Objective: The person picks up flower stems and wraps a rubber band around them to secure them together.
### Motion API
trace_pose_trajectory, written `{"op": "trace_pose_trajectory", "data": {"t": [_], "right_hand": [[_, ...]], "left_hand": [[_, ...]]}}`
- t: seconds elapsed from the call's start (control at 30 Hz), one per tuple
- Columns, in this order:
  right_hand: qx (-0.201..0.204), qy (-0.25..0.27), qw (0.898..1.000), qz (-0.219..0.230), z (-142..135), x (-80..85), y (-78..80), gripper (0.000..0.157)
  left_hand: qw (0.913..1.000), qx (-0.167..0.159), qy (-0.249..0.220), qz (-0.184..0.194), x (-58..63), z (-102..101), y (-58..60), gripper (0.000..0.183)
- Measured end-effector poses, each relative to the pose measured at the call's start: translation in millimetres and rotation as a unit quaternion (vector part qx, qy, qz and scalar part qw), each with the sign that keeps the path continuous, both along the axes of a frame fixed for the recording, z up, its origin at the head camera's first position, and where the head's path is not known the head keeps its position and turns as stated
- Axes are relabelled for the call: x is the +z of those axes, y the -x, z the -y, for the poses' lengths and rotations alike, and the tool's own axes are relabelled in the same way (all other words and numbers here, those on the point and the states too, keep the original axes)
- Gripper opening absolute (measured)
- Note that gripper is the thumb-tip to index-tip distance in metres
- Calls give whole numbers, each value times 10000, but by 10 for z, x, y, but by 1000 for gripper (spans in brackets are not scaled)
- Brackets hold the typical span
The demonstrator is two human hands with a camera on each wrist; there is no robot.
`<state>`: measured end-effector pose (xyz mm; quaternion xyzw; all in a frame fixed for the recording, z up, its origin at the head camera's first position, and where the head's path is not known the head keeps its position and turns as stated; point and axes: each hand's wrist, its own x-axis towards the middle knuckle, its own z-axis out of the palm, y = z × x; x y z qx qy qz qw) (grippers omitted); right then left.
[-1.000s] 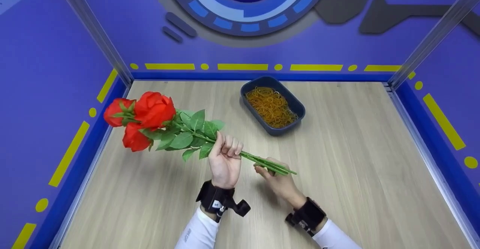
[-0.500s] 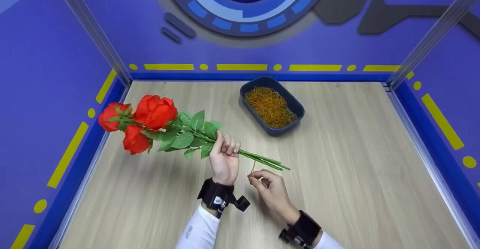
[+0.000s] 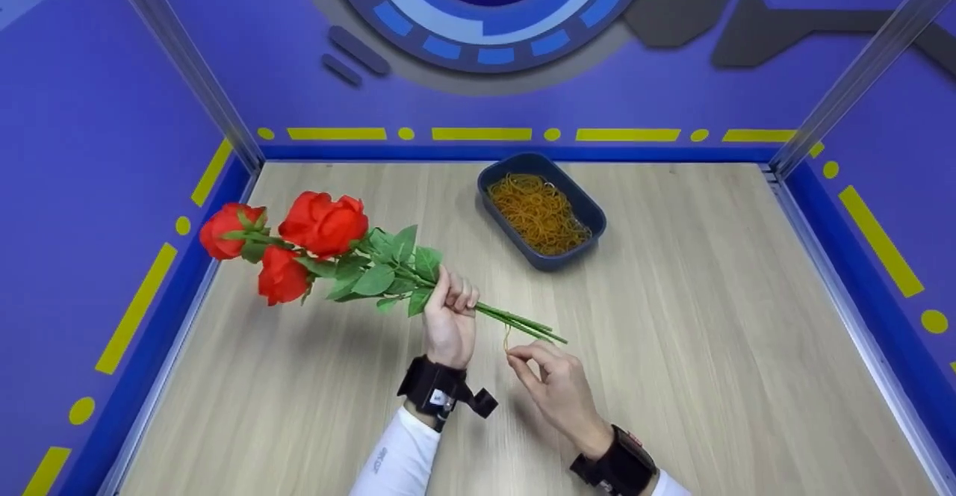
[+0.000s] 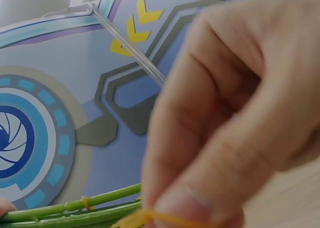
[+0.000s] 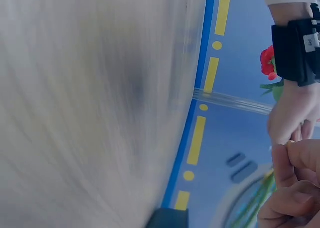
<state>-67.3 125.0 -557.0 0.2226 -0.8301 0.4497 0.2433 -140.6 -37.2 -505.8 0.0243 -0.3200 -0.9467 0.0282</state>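
Observation:
My left hand (image 3: 452,324) grips a bunch of artificial red roses (image 3: 325,223) by the green stems (image 3: 526,323). Their blooms point left, and the bare stem ends stick out to the right of the fist. Below those ends, my right hand (image 3: 564,388) pinches a thin yellowish rubber band (image 3: 507,339) between thumb and forefinger. The band runs up from the fingertips to the stems. In the left wrist view the pinched band (image 4: 155,216) looks orange and lies close over the stems, and an orange loop (image 4: 86,203) crosses a stem farther left.
A dark blue-grey container (image 3: 555,261) holding a heap of rubber bands (image 3: 538,212) stands at the back of the wooden table (image 3: 709,317). Blue printed panels (image 3: 418,100) with metal corner posts (image 3: 198,70) enclose the back and sides.
My right hand has come off the stem ends and drawn the rubber band down below them, then shifted slightly right. The roses have moved a little right and the left hand keeps its grip.

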Motion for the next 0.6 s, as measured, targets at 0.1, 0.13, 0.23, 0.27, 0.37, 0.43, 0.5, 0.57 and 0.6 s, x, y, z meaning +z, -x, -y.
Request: {"op": "trace_pose_trajectory", "data": {"t": [0.1, 0.13, 0.23, 0.27, 0.37, 0.43, 0.5, 0.57, 0.6], "right_hand": [[-27, -225, 9996, -169, -41, 92, 19, 21], [-8, -267, 9994, -228, -53, 110, 29, 22], [78, -364, 9986, -377, -94, 168, 68, 23], [117, -393, 9983, -424, -109, 191, 85, 23], [250, -478, 9971, -529, -162, 267, 145, 22], [347, -571, 9961, -579, -204, 324, 191, 19], [440, -674, 9946, -659, -244, 384, 240, 18], [502, -795, 9925, -777, -282, 441, 287, 18], [514, -873, 9913, -838, -299, 472, 309, 19]], "left_hand": [[9999, 6, 85, 59, -1, 0, 8, 47], [9999, 9, 116, 62, -14, 1, 6, 47], [9998, -19, 197, 69, -47, 0, -7, 49], [9997, -29, 229, 72, -58, -1, -12, 50], [9995, -53, 307, 77, -88, -10, -27, 52], [9994, -70, 341, 72, -104, -21, -38, 52], [9993, -95, 354, 41, -114, -35, -47, 52], [9993, -134, 342, 14, -125, -49, -55, 51], [9993, -152, 342, 2, -129, -57, -61, 51]]}}
